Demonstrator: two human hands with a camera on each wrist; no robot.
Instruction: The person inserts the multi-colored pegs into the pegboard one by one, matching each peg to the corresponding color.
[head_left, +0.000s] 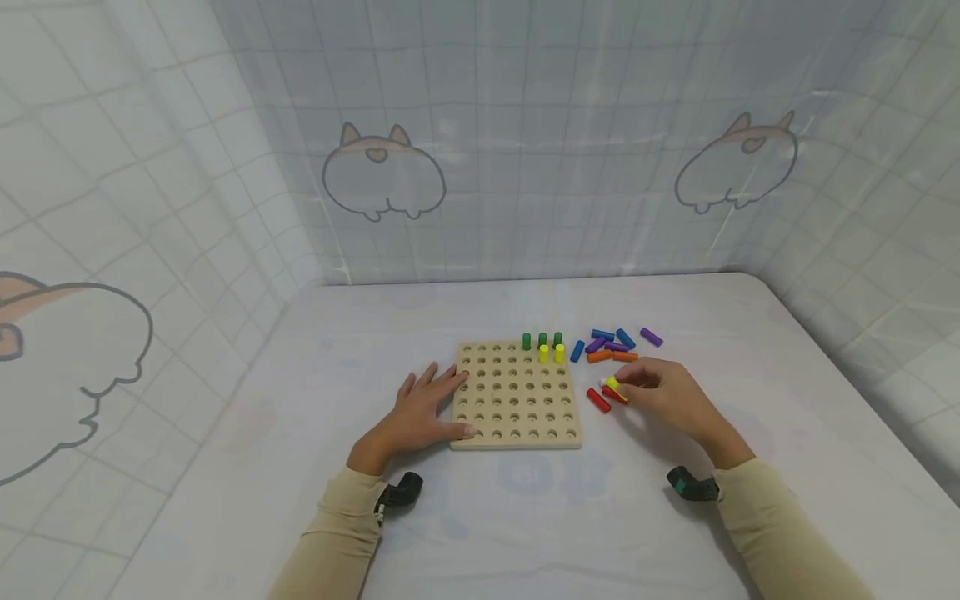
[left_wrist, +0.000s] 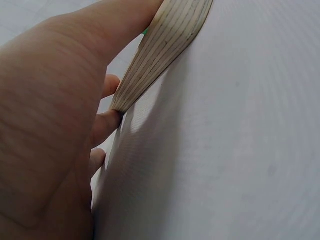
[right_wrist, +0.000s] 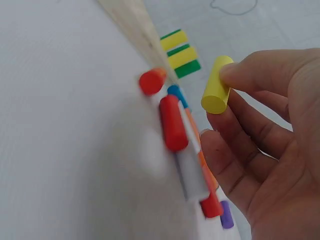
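A wooden pegboard (head_left: pixel 516 407) with rows of holes lies on the white table. Three green pegs (head_left: pixel 542 340) and two yellow pegs (head_left: pixel 551 353) stand in its far right corner. My left hand (head_left: pixel 423 408) rests flat against the board's left edge (left_wrist: pixel 150 65), fingers spread. My right hand (head_left: pixel 660 392) pinches a yellow peg (right_wrist: pixel 216 84) between thumb and fingers, just right of the board. Red pegs (right_wrist: pixel 173 122) lie on the table under that hand.
Loose blue, purple and orange pegs (head_left: pixel 611 343) lie in a heap right of the board's far corner. A patterned curtain (head_left: pixel 480 142) closes in the table on the back and both sides.
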